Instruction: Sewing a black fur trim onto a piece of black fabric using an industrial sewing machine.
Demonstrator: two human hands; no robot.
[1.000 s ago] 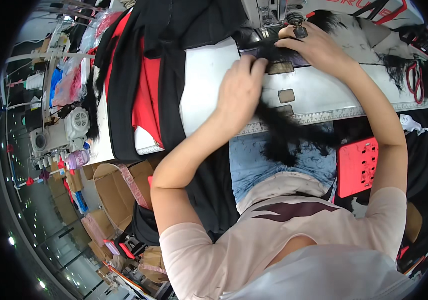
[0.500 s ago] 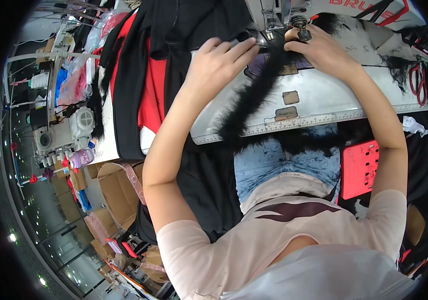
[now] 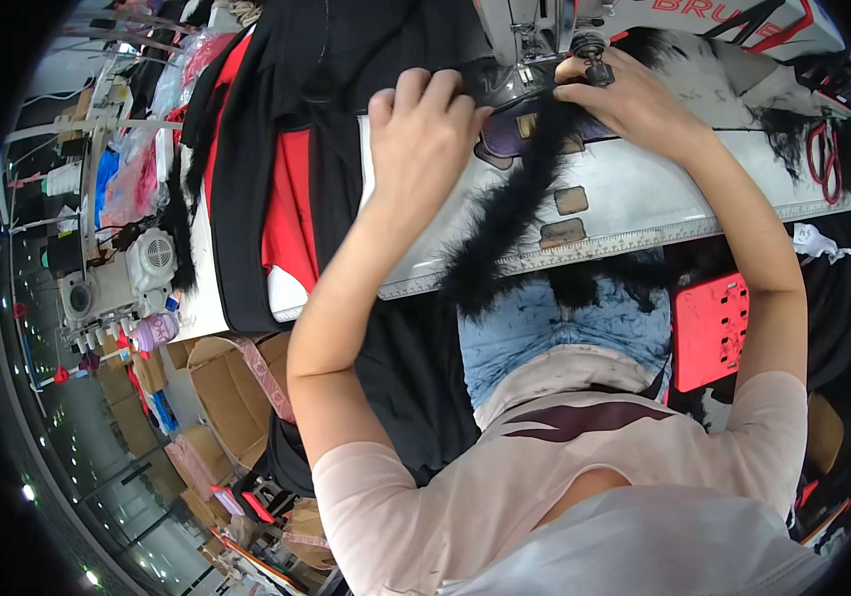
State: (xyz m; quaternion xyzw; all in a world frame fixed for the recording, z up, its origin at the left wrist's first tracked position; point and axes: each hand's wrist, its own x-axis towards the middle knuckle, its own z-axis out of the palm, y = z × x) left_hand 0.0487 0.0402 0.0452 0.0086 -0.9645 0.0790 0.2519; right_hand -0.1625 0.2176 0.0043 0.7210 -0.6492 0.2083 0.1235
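My left hand (image 3: 424,139) is closed, fingers bent at the upper edge of the white table (image 3: 664,189), beside a black garment (image 3: 326,50); what it grips, if anything, is hidden. My right hand (image 3: 634,104) is under the sewing machine head (image 3: 535,30), closed on the top end of a fluffy black feather trim (image 3: 505,219) beside the needle area. The trim hangs diagonally down across the table and its ruler edge. A purple piece (image 3: 505,141) lies partly under the trim, near two tan patches (image 3: 569,199) on the table.
Red fabric (image 3: 286,189) lies among the black clothing on the left, beside another machine (image 3: 147,268) and cardboard boxes (image 3: 232,387). Red scissors (image 3: 825,159) and black fluff (image 3: 783,139) are at the right. A bright red perforated item (image 3: 709,328) sits below the table edge.
My left hand has let go of the trim, moved up and left, then bent its fingers. The trim now lies straighter, slanting down-left across the table. My right hand stays near the needle.
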